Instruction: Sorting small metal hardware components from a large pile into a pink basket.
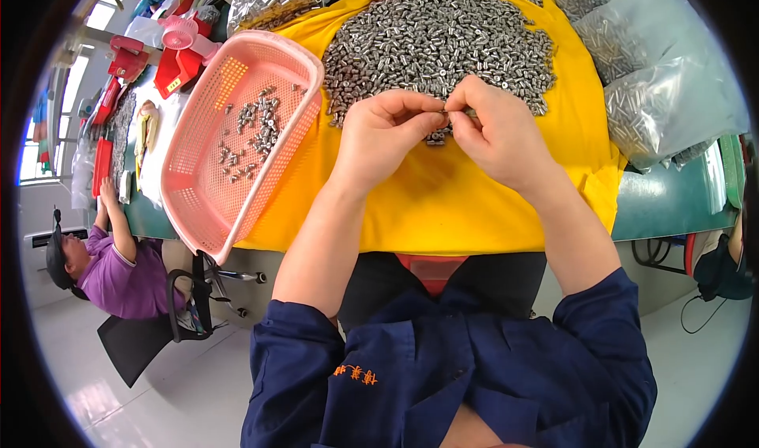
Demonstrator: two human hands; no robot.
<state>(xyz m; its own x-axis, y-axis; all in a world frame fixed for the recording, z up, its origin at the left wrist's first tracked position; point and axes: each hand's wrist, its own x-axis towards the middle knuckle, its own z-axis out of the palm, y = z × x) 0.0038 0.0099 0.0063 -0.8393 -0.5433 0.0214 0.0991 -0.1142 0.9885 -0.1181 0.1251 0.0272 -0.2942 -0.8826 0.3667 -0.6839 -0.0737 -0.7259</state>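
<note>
Over the near edge of a wide heap of small silvery metal parts [435,41], my two hands meet fingertip to fingertip. My left hand [386,132] is closed in a pinch, thumb against forefinger. Facing it, my right hand [494,132] pinches too, its fingertips touching those of the left. Something tiny and dark shows between them, most of it covered by the fingers; it is too small to make out. A few loose metal parts [436,138] lie just below the fingertips. The heap rests on a yellow cloth [427,211].
Left of the heap stands a pink plastic basket [186,167] with some metal parts inside. Clear plastic bags [672,100] full of parts sit at the right, and another bag [273,1] is at the back left. A co-worker in purple [122,278] sits at the far left.
</note>
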